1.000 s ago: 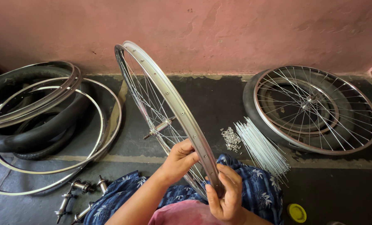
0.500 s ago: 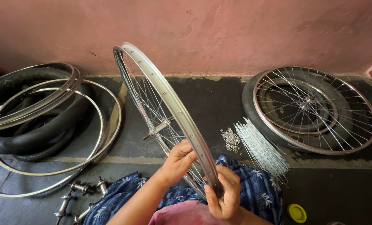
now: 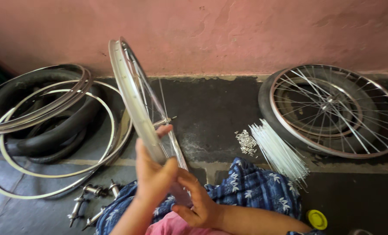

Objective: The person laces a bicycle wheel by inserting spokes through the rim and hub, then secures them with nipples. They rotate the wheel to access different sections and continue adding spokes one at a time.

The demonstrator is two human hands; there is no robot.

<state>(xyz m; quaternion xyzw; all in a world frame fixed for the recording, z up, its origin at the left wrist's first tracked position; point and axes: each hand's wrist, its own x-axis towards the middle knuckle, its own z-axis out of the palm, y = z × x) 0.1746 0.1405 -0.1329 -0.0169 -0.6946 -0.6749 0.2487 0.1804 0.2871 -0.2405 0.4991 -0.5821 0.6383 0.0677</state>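
I hold a shiny spoked bicycle wheel rim (image 3: 128, 91) upright in front of me, its top leaning to the left. My left hand (image 3: 152, 174) wraps around the lower part of the rim, fingers reaching toward the hub (image 3: 163, 122). My right hand (image 3: 196, 202) grips the bottom of the rim just below, over my lap. A blue flowered cloth (image 3: 250, 191) covers my legs.
A pile of bare rims and black tyres (image 3: 46, 126) lies on the floor at left. Several loose hubs (image 3: 89, 202) rest near my left knee. A bundle of spokes (image 3: 278, 152), a heap of small nipples (image 3: 245, 141), a built wheel (image 3: 335, 109) and a yellow lid (image 3: 317, 219) lie at right.
The wheel has swung so its top now tilts left and its rim faces me edge-on. My left hand moved from the spokes onto the rim; the view shifted slightly.
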